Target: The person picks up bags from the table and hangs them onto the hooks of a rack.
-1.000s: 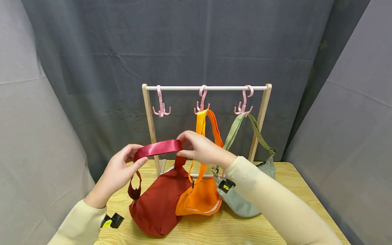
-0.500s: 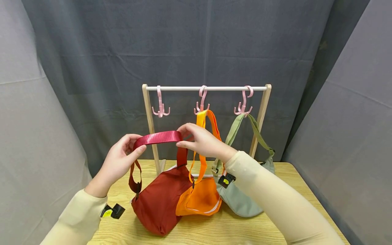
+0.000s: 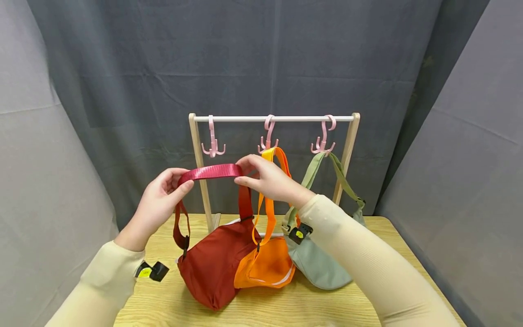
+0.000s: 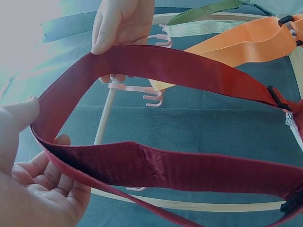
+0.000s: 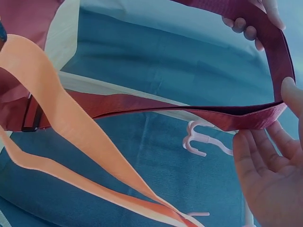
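Note:
A dark red shoulder bag (image 3: 218, 261) hangs by its strap (image 3: 212, 171) between my two hands, its body low over the table. My left hand (image 3: 158, 200) pinches the strap's left bend between thumb and fingers. The right bend is pinched the same way by my right hand (image 3: 269, 178). Between them the strap spans nearly level, as a wide loop in the left wrist view. Left and a little above is a pink hook (image 3: 213, 145) with nothing on it. An orange bag (image 3: 267, 265) hangs from the middle pink hook (image 3: 267, 141), its strap just behind my right hand.
A rack with a white rail (image 3: 237, 119) and wooden posts (image 3: 349, 154) stands on the wooden table (image 3: 327, 309). A sage green bag (image 3: 323, 265) hangs from the right pink hook (image 3: 323, 143), partly behind my right sleeve. Grey cloth (image 3: 143, 91) encloses the back and sides.
Both hands have risen together, lifting the red strap toward the hook level. The red bag's body has come up slightly and shifted a little to the right.

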Available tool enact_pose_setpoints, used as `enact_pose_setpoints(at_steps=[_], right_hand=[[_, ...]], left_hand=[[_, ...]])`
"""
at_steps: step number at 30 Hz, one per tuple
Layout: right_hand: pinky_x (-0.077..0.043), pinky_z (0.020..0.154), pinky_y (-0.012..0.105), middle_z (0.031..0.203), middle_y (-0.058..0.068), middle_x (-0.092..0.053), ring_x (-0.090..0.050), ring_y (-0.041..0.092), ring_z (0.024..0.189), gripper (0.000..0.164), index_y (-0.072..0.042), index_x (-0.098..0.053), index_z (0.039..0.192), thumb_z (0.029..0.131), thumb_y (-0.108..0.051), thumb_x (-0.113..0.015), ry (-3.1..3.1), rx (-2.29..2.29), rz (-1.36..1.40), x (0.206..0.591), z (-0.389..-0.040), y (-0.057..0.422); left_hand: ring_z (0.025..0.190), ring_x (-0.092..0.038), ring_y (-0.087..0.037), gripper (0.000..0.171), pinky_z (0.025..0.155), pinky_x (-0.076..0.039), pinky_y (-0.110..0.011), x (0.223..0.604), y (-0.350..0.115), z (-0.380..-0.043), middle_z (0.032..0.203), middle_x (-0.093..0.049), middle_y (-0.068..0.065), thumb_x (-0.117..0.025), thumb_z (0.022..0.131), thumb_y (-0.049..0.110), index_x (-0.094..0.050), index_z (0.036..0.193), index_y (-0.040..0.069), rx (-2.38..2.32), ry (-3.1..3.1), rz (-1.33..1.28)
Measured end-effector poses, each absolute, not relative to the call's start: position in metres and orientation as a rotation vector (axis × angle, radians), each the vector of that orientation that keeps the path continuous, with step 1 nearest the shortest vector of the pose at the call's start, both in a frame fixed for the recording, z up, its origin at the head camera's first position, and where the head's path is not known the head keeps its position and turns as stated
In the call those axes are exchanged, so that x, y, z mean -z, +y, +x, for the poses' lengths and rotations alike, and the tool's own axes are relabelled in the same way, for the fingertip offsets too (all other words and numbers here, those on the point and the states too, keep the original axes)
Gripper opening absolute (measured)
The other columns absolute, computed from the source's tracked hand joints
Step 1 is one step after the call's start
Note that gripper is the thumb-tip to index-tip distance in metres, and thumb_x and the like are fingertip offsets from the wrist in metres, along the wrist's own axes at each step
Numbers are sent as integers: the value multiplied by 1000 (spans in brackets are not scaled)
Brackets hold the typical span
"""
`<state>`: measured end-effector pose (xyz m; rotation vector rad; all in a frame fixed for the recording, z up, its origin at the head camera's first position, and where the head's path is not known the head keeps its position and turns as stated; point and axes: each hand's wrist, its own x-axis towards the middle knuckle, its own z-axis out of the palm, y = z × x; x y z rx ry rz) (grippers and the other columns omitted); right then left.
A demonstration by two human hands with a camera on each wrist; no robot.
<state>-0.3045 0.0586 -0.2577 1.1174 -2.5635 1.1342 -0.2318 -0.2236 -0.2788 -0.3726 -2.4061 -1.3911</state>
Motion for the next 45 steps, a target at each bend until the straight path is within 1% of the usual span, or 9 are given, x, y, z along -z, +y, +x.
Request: enact_pose_setpoints(at_steps=[6,14,18,22,25,29,33,39,45], right_hand=[[-52,101,37,118,6,-67,-62,19,110,37,-8,-61,130,99,-24,-72,-2551,-1131,1130,254,-309,57],[-51,100,37,118,6,-66,-61,20,109,36,-9,-61,131,101,-26,-68,-2547,-1194,1091,249,-314,54],[-51,101,37,120,6,-65,-62,21,110,36,-9,-60,132,101,-27,-67,-2536,-1236,1073,248,-316,52],[-52,100,38,119,7,-66,-62,22,111,35,-8,-61,131,101,-25,-67,-2510,-1285,1056,245,-317,50],[-52,101,39,120,7,-67,-62,23,113,35,-8,-60,132,101,-24,-67,-2500,-1330,1038,243,-318,48],[-51,104,40,125,7,-66,-61,23,117,37,-9,-59,134,102,-25,-66,-2487,-1384,1020,240,-319,46],[-50,106,40,127,7,-65,-61,22,119,37,-10,-58,135,103,-26,-65,-2487,-1416,992,237,-321,44],[-51,104,39,126,9,-66,-63,23,116,37,-8,-58,135,103,-25,-64,-2464,-1476,959,233,-324,42],[-53,97,35,123,12,-67,-65,23,112,37,-6,-58,136,104,-24,-64,-2438,-1528,939,231,-328,38]], left_hand=[[90,-57,-15,43,76,-50,-17,274,-223,-234,106,-62,-11,-68,101,31,-60,132,3,1393,-2406,-366],[94,-57,-6,43,82,-48,-13,267,-218,-237,102,-61,8,-66,102,28,-58,134,0,1543,-2312,-299],[97,-57,-4,44,84,-48,-12,265,-215,-239,102,-61,13,-65,103,27,-57,135,-1,1597,-2265,-272],[97,-58,-5,43,85,-48,-11,262,-211,-242,103,-62,11,-64,103,26,-57,134,-3,1632,-2214,-271],[97,-58,-5,43,85,-49,-12,259,-208,-243,102,-62,12,-63,104,26,-56,135,-3,1676,-2177,-264],[94,-55,-5,40,83,-48,-15,256,-206,-245,97,-60,15,-61,105,23,-56,135,-2,1750,-2117,-251],[92,-53,-6,39,81,-47,-16,252,-204,-248,95,-59,14,-61,105,22,-55,134,-3,1793,-2075,-257],[96,-54,-8,39,82,-47,-17,244,-202,-252,97,-60,15,-61,105,23,-55,136,-2,1794,-2059,-246],[98,-53,-8,41,84,-46,-18,238,-201,-256,101,-59,13,-61,104,25,-55,137,0,1787,-2057,-222]])
